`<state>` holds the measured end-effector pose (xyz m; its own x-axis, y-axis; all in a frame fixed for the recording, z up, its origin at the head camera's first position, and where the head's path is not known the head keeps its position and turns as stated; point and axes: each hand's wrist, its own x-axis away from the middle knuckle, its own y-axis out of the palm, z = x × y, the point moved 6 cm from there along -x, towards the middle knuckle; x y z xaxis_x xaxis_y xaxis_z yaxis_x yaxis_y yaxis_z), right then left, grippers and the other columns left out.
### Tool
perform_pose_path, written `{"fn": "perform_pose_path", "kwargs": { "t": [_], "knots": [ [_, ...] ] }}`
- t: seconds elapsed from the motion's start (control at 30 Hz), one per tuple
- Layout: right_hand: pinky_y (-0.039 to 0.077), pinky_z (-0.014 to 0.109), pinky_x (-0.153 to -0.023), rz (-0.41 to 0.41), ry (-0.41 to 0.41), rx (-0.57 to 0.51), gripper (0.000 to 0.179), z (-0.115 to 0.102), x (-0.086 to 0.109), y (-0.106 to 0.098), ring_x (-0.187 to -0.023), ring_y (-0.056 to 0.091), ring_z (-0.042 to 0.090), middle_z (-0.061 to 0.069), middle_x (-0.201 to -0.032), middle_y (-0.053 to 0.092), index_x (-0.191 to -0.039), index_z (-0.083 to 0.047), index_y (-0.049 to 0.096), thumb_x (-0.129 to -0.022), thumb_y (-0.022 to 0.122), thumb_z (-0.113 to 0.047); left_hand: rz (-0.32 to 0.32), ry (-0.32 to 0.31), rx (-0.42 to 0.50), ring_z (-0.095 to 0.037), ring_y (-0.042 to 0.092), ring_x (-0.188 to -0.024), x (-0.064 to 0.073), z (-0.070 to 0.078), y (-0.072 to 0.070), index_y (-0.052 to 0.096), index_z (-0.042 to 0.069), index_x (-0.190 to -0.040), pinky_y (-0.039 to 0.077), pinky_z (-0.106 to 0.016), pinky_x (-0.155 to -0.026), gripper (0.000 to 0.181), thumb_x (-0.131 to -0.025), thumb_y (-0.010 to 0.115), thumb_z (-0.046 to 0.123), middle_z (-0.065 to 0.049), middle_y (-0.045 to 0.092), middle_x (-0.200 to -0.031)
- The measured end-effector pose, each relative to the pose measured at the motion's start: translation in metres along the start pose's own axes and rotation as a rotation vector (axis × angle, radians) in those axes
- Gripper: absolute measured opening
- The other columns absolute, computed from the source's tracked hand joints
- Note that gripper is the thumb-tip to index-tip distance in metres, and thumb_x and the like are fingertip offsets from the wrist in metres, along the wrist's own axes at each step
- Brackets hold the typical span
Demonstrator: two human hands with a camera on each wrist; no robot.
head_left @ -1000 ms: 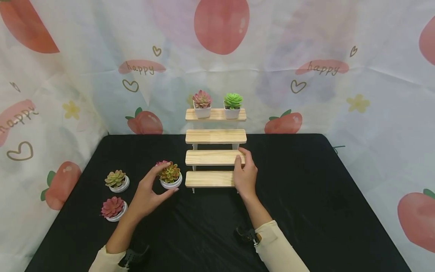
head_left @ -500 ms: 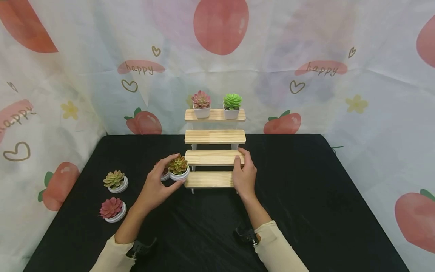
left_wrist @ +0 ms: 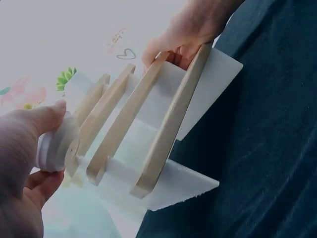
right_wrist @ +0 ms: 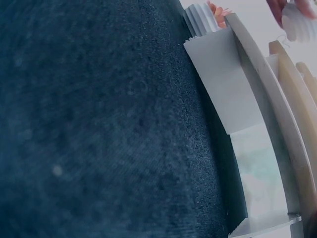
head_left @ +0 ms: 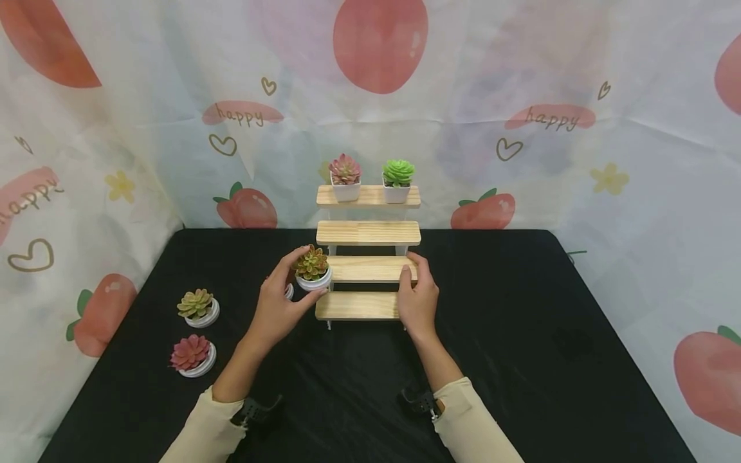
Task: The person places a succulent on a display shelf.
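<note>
My left hand (head_left: 276, 310) pinches the white pot of a yellow-green and brown succulent (head_left: 312, 265) between thumb and fingers. It is raised at the left end of a four-tier wooden display stand (head_left: 359, 305), overlapping the second step from the bottom in the head view. The left wrist view shows the underside of this ribbed pot (left_wrist: 58, 146) beside the upper steps. On the stand's right end, my right hand (head_left: 418, 299) grips the lower steps, its thumb over one board. In the right wrist view the stand's clear side panel (right_wrist: 225, 79) stands on the black cloth.
A pink succulent (head_left: 345, 173) and a bright green one (head_left: 397, 177) stand on the top step. At left on the black table are a pale green succulent (head_left: 198, 307) and a red-pink one (head_left: 193, 355). Another white pot (head_left: 289, 291) is mostly hidden behind my left hand.
My left hand has lifted the yellow-green succulent up and to the right, from beside the bottom step to the second step's left end. The right hand has stayed on the stand.
</note>
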<state>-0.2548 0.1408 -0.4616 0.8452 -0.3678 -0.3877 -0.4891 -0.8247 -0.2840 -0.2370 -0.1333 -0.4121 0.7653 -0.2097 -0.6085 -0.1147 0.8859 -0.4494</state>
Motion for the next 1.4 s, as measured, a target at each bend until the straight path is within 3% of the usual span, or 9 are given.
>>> {"fn": "perform_pose_path", "kwargs": {
  "t": [0.13, 0.33, 0.5, 0.87, 1.4],
  "knots": [
    [0.052, 0.049, -0.076, 0.002, -0.006, 0.002, 0.032, 0.0, 0.0, 0.0, -0.088, 0.069, 0.032, 0.016, -0.121, 0.07, -0.136, -0.007, 0.064, -0.107, 0.054, -0.016, 0.014, -0.032, 0.036, -0.02, 0.061, -0.113, -0.005, 0.002, 0.003, 0.045, 0.02, -0.155, 0.055, -0.042, -0.086, 0.089, -0.08, 0.09, 0.004, -0.007, 0.054, -0.145],
    [0.051, 0.049, -0.076, 0.009, -0.013, 0.002, 0.031, -0.001, -0.001, -0.001, -0.089, 0.068, 0.033, 0.017, -0.121, 0.07, -0.135, -0.007, 0.064, -0.107, 0.054, -0.015, 0.033, -0.026, 0.111, -0.023, 0.054, -0.128, -0.012, 0.004, 0.009, 0.046, 0.014, -0.154, 0.05, -0.049, -0.099, 0.087, -0.08, 0.088, -0.002, -0.009, 0.047, -0.153],
    [0.05, 0.048, -0.076, 0.01, -0.007, 0.005, 0.032, 0.0, -0.001, -0.002, -0.09, 0.067, 0.033, 0.016, -0.121, 0.069, -0.135, -0.008, 0.064, -0.107, 0.054, -0.015, 0.064, -0.023, 0.132, -0.023, 0.053, -0.13, -0.02, 0.004, 0.014, 0.046, 0.015, -0.154, 0.049, -0.053, -0.099, 0.083, -0.083, 0.087, 0.001, -0.008, 0.049, -0.151],
    [0.051, 0.046, -0.065, -0.002, -0.006, 0.002, 0.032, 0.0, -0.001, 0.0, -0.071, 0.067, 0.029, 0.017, -0.115, 0.07, -0.136, -0.008, 0.063, -0.108, 0.053, -0.017, 0.102, -0.006, 0.138, -0.021, 0.055, -0.13, -0.032, 0.007, 0.022, 0.046, 0.017, -0.154, 0.048, -0.051, -0.102, 0.082, -0.084, 0.087, 0.005, -0.008, 0.053, -0.147],
    [0.05, 0.044, -0.067, -0.003, 0.003, 0.003, 0.032, 0.003, 0.0, 0.001, -0.072, 0.066, 0.028, 0.015, -0.115, 0.071, -0.136, -0.012, 0.064, -0.107, 0.053, -0.018, 0.127, 0.007, 0.11, -0.025, 0.056, -0.128, -0.046, 0.008, 0.028, 0.046, 0.017, -0.154, 0.05, -0.05, -0.1, 0.078, -0.087, 0.086, 0.009, -0.008, 0.05, -0.149]
  ]
}}
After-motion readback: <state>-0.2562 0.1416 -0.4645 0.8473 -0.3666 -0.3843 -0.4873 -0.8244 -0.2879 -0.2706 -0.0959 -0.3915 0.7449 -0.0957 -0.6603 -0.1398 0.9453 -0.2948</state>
